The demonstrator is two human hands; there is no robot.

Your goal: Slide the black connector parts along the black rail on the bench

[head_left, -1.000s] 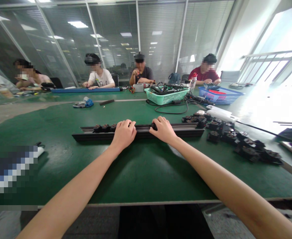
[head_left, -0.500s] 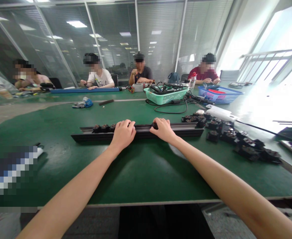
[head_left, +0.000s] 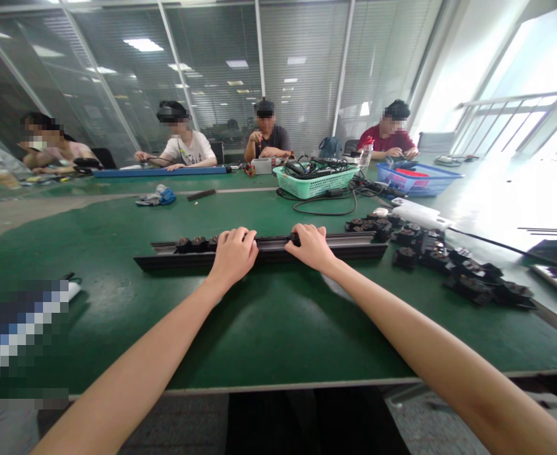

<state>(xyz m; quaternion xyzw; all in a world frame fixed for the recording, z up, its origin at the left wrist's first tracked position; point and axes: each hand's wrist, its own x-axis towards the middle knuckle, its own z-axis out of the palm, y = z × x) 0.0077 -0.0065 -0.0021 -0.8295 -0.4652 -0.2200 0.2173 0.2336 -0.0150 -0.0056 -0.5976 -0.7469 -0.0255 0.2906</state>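
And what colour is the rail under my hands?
The rail is black outside, greyer inside; the head view shows it.

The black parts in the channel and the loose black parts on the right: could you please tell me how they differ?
The row parts stand lined up inside the channel; the loose parts lie scattered on the table. The row parts are beside the left hand; the loose parts lie past the right hand. Both are black.

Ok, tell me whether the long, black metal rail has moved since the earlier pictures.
No: against the green rectangular plastic basket, the rail shows no clear shift either way; only the view drifted.
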